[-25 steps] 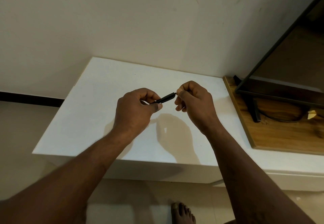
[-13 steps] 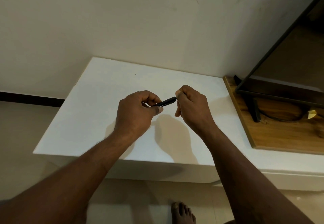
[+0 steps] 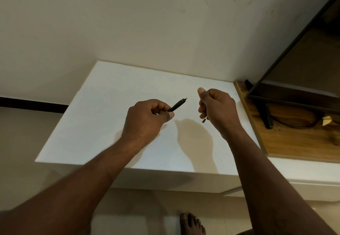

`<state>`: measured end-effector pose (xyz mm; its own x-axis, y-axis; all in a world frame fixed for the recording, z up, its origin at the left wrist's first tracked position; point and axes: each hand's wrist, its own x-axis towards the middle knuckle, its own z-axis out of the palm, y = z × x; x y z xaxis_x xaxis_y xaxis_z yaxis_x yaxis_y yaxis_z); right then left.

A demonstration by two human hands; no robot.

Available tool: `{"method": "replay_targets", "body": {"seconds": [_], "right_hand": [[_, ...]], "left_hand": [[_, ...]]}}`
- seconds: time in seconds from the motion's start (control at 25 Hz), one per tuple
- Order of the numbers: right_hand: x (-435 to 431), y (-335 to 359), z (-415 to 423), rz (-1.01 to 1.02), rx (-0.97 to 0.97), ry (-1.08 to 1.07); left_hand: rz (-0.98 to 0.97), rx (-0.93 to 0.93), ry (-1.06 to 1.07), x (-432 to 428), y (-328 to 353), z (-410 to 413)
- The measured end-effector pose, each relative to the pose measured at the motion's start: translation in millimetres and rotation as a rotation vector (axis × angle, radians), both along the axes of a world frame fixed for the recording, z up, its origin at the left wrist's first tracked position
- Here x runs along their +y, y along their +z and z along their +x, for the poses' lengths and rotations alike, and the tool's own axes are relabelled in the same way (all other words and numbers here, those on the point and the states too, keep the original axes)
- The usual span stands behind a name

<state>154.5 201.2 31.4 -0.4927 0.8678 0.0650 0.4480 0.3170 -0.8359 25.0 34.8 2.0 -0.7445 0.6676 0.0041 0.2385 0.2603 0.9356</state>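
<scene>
1. As I look down from the head view, nearest to me is a bare foot (image 3: 191, 223) on the pale floor (image 3: 22, 142), with both forearms reaching forward over the front edge of a white table (image 3: 110, 115).
2. My left hand (image 3: 147, 122) is curled, knuckles up. Its thumb and fingers pinch the lower end of a slim black pen (image 3: 177, 105).
3. That pen is held above the tabletop, tilted up and to the right. Its free end shows a short, lighter tip and is uncovered.
4. My right hand (image 3: 218, 109) is well apart from the pen, fingers folded into a loose fist with the thumb upright. A small dark piece (image 3: 203, 121) pokes out under the fingers. It is probably the pen's cap, but the fist hides most of it.
5. Both hands cast soft shadows on the table, which is matte white with a thick front face.
6. On the right, a wooden board (image 3: 294, 142) butts against the table's right side. It carries a black stand leg (image 3: 266, 117) and a looping dark cable (image 3: 294, 126).
7. Above the board leans a dark-framed screen (image 3: 294, 102), its glass dim and reflective.
8. Farthest off is a plain cream wall (image 3: 128, 23) with a few faint scuffs, and a black skirting strip (image 3: 33, 104) runs along its base at the left.
</scene>
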Motion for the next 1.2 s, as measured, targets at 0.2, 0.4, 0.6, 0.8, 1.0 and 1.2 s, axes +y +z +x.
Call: {"method": "replay_targets", "body": {"seconds": [0.2,0.4,0.6,0.8,1.0,1.2], "right_hand": [[18.9,-8.6,12.0,0.038,-0.217,0.007],[31.1,-28.4,22.6,0.178,-0.507,-0.024],[28.3,-39.1,22.4,0.158,-0.6,0.009],[12.4,-43.1,13.4,0.266,-0.586,0.054],[-5.7,-18.7,-5.6,0.019,-0.185,0.108],[-10.6,1.8,-5.3,-0.186,0.105,0.117]], "left_hand": [[-0.034,-0.005,-0.048,0.4,-1.5,-0.2],[-0.06,0.024,-0.078,0.7,-4.9,0.8],[-0.069,0.045,-0.087,0.4,-6.2,-0.2],[-0.074,0.051,-0.083,0.6,-6.4,-1.6],[-0.099,0.114,-0.041,0.7,-5.7,-3.5],[-0.116,0.14,0.003,1.5,-7.1,-6.1]]}}
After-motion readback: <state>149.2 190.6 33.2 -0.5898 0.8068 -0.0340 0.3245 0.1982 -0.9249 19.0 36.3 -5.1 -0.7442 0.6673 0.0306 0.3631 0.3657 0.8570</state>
